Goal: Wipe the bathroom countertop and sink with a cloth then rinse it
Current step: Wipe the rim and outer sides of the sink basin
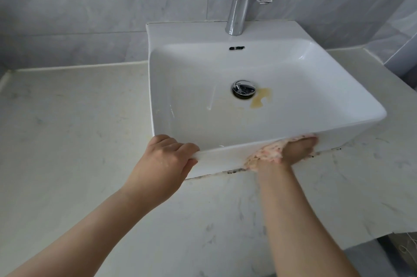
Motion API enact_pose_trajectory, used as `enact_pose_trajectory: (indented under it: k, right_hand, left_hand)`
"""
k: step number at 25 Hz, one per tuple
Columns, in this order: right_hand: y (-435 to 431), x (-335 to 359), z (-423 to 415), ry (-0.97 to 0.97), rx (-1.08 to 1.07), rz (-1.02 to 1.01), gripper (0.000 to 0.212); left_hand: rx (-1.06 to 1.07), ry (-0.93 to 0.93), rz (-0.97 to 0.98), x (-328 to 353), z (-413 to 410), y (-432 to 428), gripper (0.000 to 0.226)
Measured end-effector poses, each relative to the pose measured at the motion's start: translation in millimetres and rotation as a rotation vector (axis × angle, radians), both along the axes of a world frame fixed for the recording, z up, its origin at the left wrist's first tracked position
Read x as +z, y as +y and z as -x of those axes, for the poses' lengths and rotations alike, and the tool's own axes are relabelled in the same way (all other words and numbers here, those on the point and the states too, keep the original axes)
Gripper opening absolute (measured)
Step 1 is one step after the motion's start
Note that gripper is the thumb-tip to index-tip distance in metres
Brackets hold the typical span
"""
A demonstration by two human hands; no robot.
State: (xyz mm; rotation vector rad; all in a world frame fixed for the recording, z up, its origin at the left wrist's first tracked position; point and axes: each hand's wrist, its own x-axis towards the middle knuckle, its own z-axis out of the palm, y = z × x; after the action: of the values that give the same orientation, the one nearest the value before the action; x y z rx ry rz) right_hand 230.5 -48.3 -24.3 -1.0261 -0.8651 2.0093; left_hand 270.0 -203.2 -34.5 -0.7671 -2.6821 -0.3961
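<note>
Seen from the head camera, a person works at a white vessel sink (338, 116) set on a pale marbled surface (67, 141), with the wiping step of the task in hand. The left hand (165, 159) is closed over the sink's near left corner, its grip curled on the rim as a brace. The right hand (297, 150) presses a pinkish speckled cloth (264, 156) flat against the sink's outer front wall, just above the dark, grimy seam (228, 171) where the sink meets the surface; motion blur hides whether that grip is clenched around the cloth or only pushing it. Inside the sink, a yellow stain (261, 98) lies just beside the drain (244, 89), apparently not yet wiped. The next move would likely call for firm strokes along the seam, then into the basin, before rinsing under the chrome tap (237, 14) behind the sink.
</note>
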Motion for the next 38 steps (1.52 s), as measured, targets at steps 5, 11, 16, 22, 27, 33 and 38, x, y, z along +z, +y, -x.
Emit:
enact_pose_trajectory:
  k: [5, 11, 16, 22, 27, 33, 38]
  right_hand:
    - [-7.4, -27.8, -1.4, -0.173, 0.131, -0.346, 0.042]
    - [82.8, -39.3, 17.0, -0.329, 0.082, -0.797, 0.068]
    - [36.1, -49.3, -21.8, -0.258, 0.253, -1.733, 0.04]
    - [82.0, -36.9, -9.6, 0.007, 0.367, -2.363, 0.052]
    - [77.6, -29.0, -12.9, -0.136, 0.367, -2.31, 0.064]
    - [33.8, -36.8, -13.2, 0.207, 0.438, -2.42, 0.047]
    - [70.2, -23.1, -8.9, 0.079, 0.515, -2.387, 0.058]
  left_hand:
    - [-0.038, 0.014, -0.006, -1.8, 4.1, -4.3, 0.028]
    - [-0.063, 0.029, -0.016, -4.9, 7.2, -7.7, 0.03]
    - [-0.101, 0.075, -0.004, -7.5, 8.9, -8.6, 0.022]
    - [-0.085, 0.098, -0.034, -6.8, 16.1, -30.5, 0.05]
    - [-0.12, 0.094, -0.016, -12.8, 20.3, -30.8, 0.043]
    - [-0.13, 0.131, -0.045, -19.3, 14.3, -37.0, 0.016]
    - [-0.096, 0.136, -0.052, -19.2, 11.8, -31.4, 0.016]
